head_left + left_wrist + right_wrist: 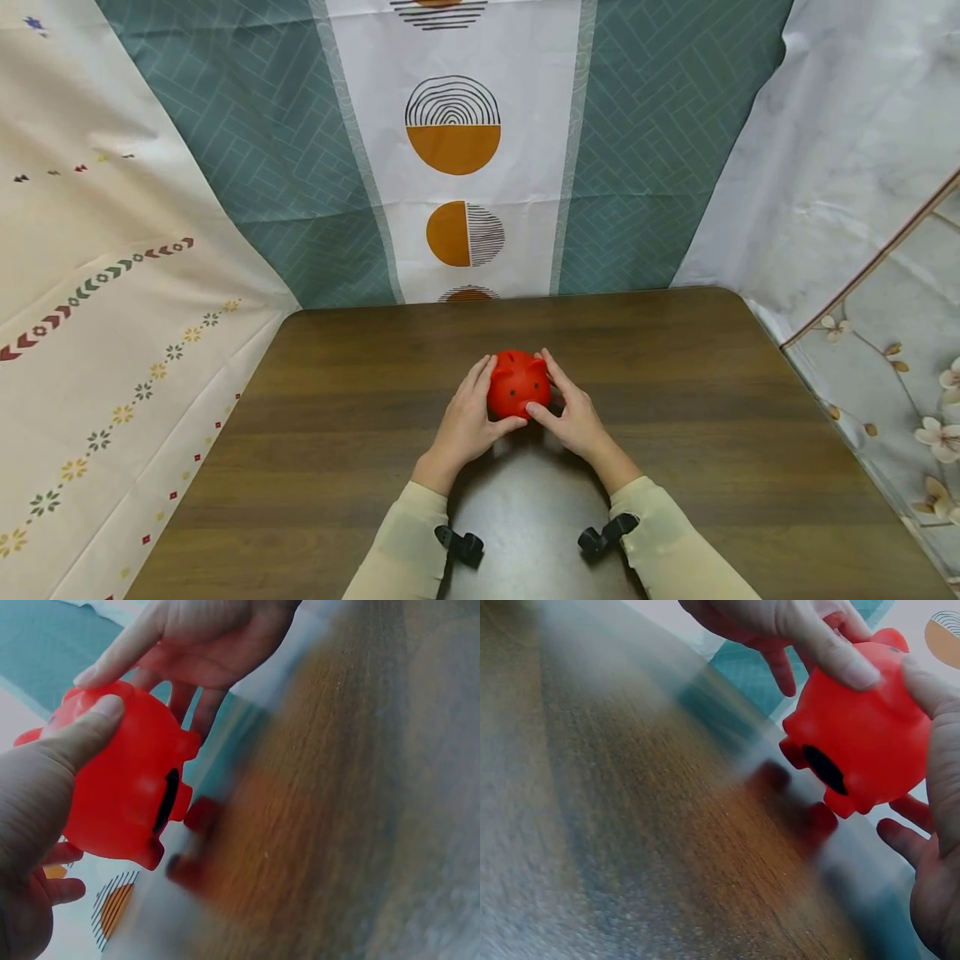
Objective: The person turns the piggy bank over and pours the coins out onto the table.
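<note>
A red piggy bank (517, 385) with small ears and dark eyes is held between both hands over the middle of the table. On its left side my left hand (468, 414) grips it, the thumb low at the front. From the other side my right hand (576, 417) holds it, thumb near the snout. The left wrist view shows the underside of the piggy bank (124, 784), with a dark oval and short feet. In the right wrist view the feet of the piggy bank (870, 727) look slightly apart from their reflection on the tabletop.
The brown wood-grain table (360, 483) has a glossy surface that reflects light in front. Behind it hangs a teal and white patterned cloth (637, 150). Cream cloth (150, 292) borders the left side, and floral cloth (885, 333) the right.
</note>
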Demonstrator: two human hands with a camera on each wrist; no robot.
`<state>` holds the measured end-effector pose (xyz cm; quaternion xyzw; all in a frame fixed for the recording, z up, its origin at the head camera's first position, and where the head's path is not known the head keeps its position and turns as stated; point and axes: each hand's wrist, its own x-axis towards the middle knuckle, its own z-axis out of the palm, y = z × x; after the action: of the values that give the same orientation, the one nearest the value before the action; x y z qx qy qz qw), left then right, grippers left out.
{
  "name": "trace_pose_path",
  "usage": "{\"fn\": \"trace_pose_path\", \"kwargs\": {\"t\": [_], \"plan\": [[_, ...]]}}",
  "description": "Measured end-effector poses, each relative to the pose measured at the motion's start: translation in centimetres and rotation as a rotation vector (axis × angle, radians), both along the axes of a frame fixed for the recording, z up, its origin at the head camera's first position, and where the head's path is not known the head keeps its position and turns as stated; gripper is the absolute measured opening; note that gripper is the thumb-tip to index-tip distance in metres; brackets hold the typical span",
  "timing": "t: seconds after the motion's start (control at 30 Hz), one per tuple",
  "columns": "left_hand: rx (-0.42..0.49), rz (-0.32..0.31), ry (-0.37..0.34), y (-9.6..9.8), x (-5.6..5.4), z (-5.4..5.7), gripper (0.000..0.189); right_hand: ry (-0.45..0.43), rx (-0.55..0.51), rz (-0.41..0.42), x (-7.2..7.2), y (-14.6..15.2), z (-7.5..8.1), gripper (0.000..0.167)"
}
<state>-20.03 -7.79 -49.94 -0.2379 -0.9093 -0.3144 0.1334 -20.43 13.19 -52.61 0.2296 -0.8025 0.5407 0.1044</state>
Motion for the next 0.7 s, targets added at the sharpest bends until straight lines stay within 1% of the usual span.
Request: {"fn": "trace_pose_path", "kwargs": {"t": [0.13,0.23,0.4,0.5,0.6,0.7], "plan": [[0.048,-0.007,0.004,0.08,-0.04,-0.08,0.100,-0.003,0.020,-0.018,0.22,-0.05,0.17,0.082],[0.077,-0.004,0.006,0.11,-0.12,-0.17,0.100,0.022,0.051,-0.018,0.28,-0.14,0.33,0.080],[0.070,0.014,0.007,0.14,-0.26,-0.29,0.099,0.074,0.079,-0.007,0.23,-0.27,0.23,0.073],[0.067,0.023,0.003,0.19,-0.26,-0.27,0.099,0.084,0.084,-0.011,0.30,-0.28,0.07,0.069],[0.077,0.031,0.036,0.21,-0.25,-0.21,0.096,0.089,0.096,-0.021,0.40,-0.28,0.05,0.065],[0.091,0.038,0.092,0.20,-0.27,-0.20,0.092,0.096,0.107,-0.026,0.44,-0.29,0.06,0.064]]}}
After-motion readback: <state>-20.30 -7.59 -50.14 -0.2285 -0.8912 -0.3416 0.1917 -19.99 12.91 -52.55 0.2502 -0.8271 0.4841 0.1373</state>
